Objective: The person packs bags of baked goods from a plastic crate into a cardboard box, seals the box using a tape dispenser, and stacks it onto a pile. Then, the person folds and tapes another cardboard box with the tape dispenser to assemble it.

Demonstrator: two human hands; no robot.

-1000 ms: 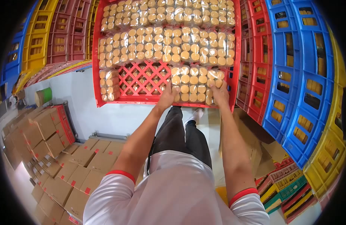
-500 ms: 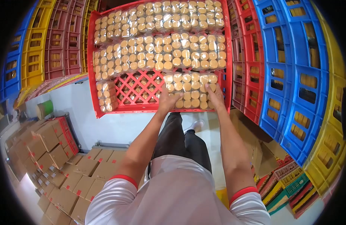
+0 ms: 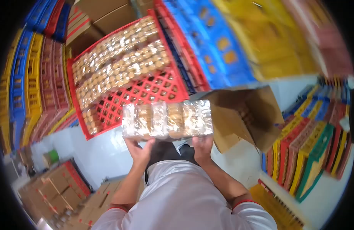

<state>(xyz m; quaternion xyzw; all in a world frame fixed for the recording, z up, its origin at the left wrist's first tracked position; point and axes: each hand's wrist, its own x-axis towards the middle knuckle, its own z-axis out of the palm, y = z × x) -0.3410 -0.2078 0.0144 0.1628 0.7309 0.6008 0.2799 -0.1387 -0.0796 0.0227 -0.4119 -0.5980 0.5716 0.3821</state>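
Note:
Between my two hands I hold a block of clear-wrapped packs of round biscuits [image 3: 167, 119], lifted in front of my body. My left hand [image 3: 140, 150] grips its lower left end, thumb on the near side. The lower right end is gripped by my right hand [image 3: 202, 148]. Behind the block stands a red crate [image 3: 180, 82] with a lattice floor. Two rows of wrapped biscuit packs [image 3: 123, 73] fill its far part, and one small pack [image 3: 91, 122] sits in its near left corner. Part of the crate's near edge is hidden behind the block.
An open cardboard box [image 3: 226, 126] stands right of the crate, with something brownish inside. Blue crates [image 3: 211, 50] and yellow crates [image 3: 269, 42] are stacked beyond it. More yellow crates [image 3: 33, 65] rise at left. Cardboard cartons [image 3: 56, 188] lie lower left; a green crate [image 3: 319, 161] stands lower right.
The biscuit block has come up out of the red crate and nearer my body, held in both hands. The view has turned right, bringing the open cardboard box into fuller sight.

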